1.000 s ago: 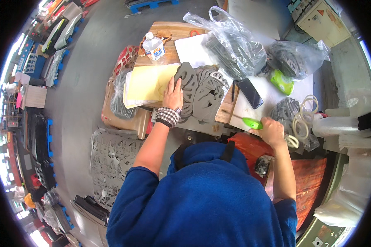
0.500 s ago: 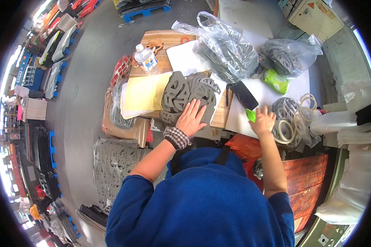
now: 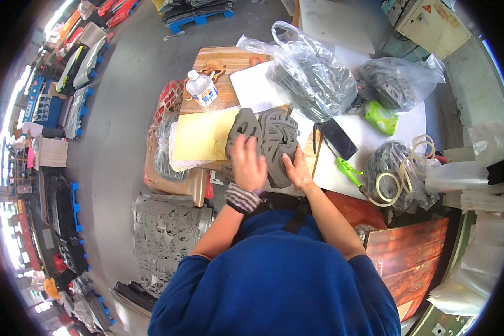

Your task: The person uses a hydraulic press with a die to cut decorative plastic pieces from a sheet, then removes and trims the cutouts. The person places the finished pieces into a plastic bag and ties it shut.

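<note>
Tool [image 3: 350, 171], green-handled, now laid aside, leaving both hands for grey cutouts [image 3: 279, 137] on the tabletop [image 3: 232, 55]: left hand [image 3: 248, 167], blurred, outstretched over them, apart from right hand [image 3: 301, 172] at their edge, grip unclear.

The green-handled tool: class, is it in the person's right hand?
No, the green-handled tool lies on the white surface, while the right hand is at the grey cut-out pieces.
</note>
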`<state>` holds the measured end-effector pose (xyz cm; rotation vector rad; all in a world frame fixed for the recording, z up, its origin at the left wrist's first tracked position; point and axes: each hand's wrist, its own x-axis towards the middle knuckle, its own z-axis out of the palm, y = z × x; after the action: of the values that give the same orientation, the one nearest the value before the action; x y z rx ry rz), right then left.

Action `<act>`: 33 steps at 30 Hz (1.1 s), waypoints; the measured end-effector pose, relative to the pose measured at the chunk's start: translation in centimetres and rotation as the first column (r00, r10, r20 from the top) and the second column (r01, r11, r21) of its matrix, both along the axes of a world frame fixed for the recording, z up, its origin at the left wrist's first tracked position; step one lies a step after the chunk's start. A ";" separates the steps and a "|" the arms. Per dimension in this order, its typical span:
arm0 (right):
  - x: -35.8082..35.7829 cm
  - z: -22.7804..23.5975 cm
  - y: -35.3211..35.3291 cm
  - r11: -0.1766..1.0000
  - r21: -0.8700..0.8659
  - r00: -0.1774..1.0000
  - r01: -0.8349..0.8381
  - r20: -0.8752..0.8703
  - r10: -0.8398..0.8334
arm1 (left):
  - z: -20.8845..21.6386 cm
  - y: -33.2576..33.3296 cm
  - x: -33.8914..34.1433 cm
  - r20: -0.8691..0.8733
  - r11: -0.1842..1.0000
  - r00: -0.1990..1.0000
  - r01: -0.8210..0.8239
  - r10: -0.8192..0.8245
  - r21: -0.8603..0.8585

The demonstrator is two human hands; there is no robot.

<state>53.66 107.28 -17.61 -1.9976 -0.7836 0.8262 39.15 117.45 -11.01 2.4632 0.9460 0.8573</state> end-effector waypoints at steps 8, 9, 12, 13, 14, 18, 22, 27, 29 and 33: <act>0.3 1.2 -1.5 0.998 0.064 0.998 0.000 0.063 -0.004 | -2.5 5.0 -3.4 -0.227 0.948 0.974 -0.086 0.015 -0.308; 0.4 1.8 -1.7 0.997 0.044 0.989 0.065 0.127 -0.070 | -1.9 5.6 -3.3 -0.179 0.955 0.984 -0.075 0.023 -0.288; 1.4 4.2 -5.7 0.954 0.163 0.961 0.251 -0.156 -0.227 | 1.1 6.6 -0.4 -0.079 1.000 0.997 -0.023 0.023 0.001; 2.0 4.9 -7.4 0.957 0.198 0.977 0.213 -0.017 -0.214 | 2.3 6.7 1.4 0.022 0.999 0.999 0.038 -0.037 -0.036; 2.2 5.6 -8.9 0.938 0.154 0.946 0.311 -0.145 -0.289 | 3.6 6.2 3.9 0.080 0.989 0.988 0.138 -0.134 -0.047; 1.6 8.3 -14.7 0.806 0.212 0.826 0.552 -0.265 -0.497 | 9.6 -0.4 15.5 0.248 0.797 0.795 0.592 -0.554 -0.118; -0.5 11.1 -19.4 0.676 0.314 0.746 0.666 -0.297 -0.596 | 16.6 -9.6 25.1 0.408 0.545 0.471 0.835 -0.782 0.080; -3.3 12.9 -24.9 0.537 0.376 0.655 0.755 -0.387 -0.649 | 19.6 -19.9 34.0 0.440 0.413 0.301 0.892 -0.846 0.183; -4.3 12.9 -27.0 0.472 0.390 0.607 0.791 -0.405 -0.684 | 18.3 -23.6 37.0 0.316 0.403 0.334 0.897 -0.888 0.182; -6.1 12.6 -31.2 0.354 0.297 0.461 0.887 -0.510 -0.726 | 14.9 -28.2 40.1 -0.145 0.432 0.428 0.902 -0.892 0.002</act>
<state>47.57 76.05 -5.01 -1.3882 0.2468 0.2027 79.28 89.22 3.92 2.5475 -0.4924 0.3232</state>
